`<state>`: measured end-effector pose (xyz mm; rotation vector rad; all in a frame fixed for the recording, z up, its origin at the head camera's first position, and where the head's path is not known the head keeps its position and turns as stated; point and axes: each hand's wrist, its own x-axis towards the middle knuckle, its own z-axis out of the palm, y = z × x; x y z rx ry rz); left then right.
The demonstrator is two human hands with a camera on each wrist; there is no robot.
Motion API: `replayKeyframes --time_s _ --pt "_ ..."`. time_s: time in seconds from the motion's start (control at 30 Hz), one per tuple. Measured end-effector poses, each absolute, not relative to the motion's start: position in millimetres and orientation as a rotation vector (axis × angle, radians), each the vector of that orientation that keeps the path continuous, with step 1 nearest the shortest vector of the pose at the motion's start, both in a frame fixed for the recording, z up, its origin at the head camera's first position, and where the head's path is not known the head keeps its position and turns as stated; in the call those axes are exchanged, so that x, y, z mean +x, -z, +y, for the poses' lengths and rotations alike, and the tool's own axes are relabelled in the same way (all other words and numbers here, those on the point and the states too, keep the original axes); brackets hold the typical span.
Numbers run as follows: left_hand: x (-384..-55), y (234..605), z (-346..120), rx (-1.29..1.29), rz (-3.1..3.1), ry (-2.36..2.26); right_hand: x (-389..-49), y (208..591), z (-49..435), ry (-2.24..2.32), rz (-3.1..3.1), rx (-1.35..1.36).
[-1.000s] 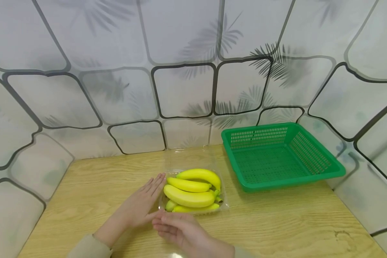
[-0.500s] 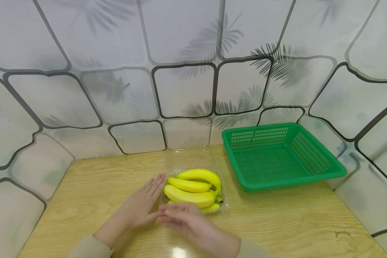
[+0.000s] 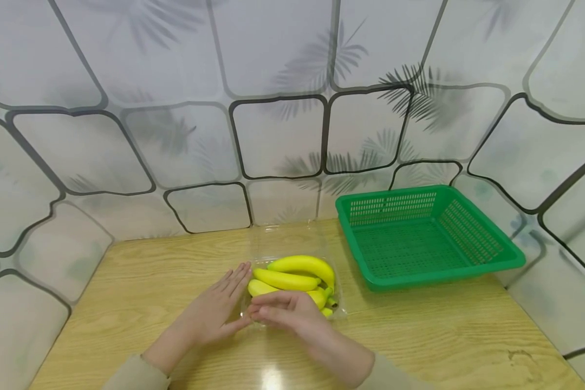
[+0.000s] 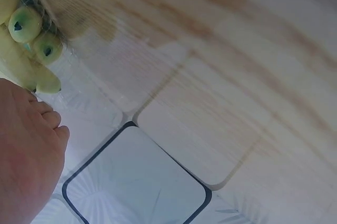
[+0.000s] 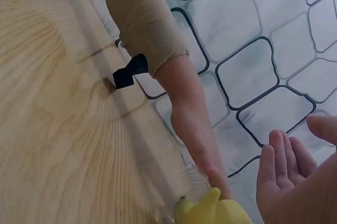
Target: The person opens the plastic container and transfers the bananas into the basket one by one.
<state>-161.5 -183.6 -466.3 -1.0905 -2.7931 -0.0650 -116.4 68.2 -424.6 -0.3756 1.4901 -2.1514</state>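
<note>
Several yellow bananas lie in a clear plastic clamshell box, its lid raised behind them. My left hand rests along the box's left side, fingers straight and together, thumb toward the front corner. Above the front bananas is my right hand, covering part of them in the head view. Its fingers look extended and the thumb stands apart in the right wrist view, with nothing between them. Banana ends show beside the left hand in the left wrist view.
To the right of the box stands a green plastic basket with slotted sides. A patterned wall rises behind the wooden table. In the right wrist view the left forearm reaches past the table edge.
My right hand has moved up and to the right from the box's front left corner, over the front bananas. The left hand, box and basket have stayed put.
</note>
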Motion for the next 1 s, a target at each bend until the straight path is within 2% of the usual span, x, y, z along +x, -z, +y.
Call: replayKeyframes --time_s 0.33,1.0 --pt "-161.9 466.7 -184.9 -1.111 -2.783 0.057 -128.6 423.6 80.1 2.11 1.809 -0.394" --pt "-162.1 467.4 -185.2 -1.11 -2.781 0.052 -141.3 440.0 99.5 1.796 2.612 -0.719"
